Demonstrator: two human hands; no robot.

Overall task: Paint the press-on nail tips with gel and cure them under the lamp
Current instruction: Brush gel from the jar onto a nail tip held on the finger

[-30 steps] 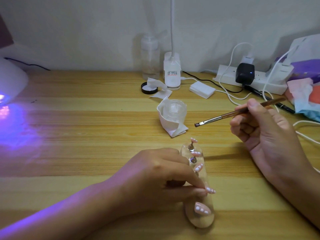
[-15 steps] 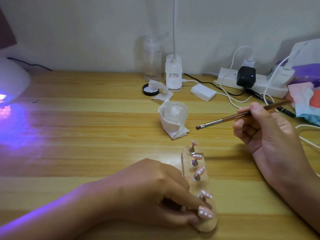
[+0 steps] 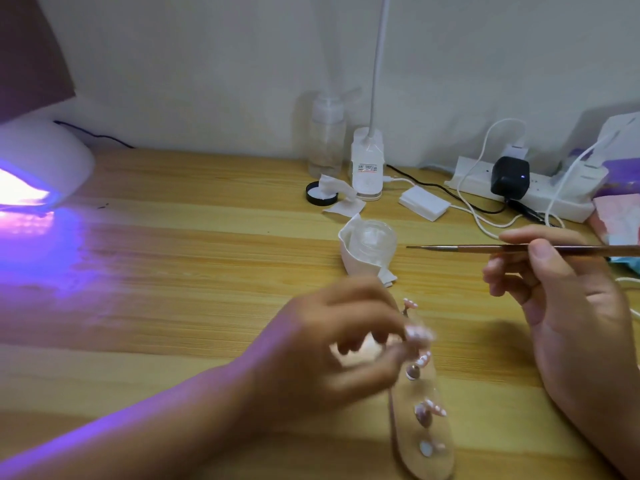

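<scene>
A clear oval holder [image 3: 439,462] lies on the wooden table near the front edge, with several pink white-dotted nail tips on small metal stands. My left hand [image 3: 343,344], blurred by motion, pinches one nail tip [image 3: 417,333] above the holder's middle. My right hand [image 3: 568,296] holds a thin brown brush [image 3: 485,249] level, its tip pointing left toward the gel jar [image 3: 374,242]. The curing lamp [image 3: 41,164] glows purple at the far left.
A crumpled white wipe wraps the jar. Behind stand a clear bottle [image 3: 327,136], a black lid [image 3: 320,194], a white desk lamp base [image 3: 367,164], a small white box [image 3: 424,202], and a power strip [image 3: 526,188] with cables. Packets lie at the right edge.
My left hand has come up from the holder's near end to its middle and now pinches a tip. The brush has levelled out and risen slightly.
</scene>
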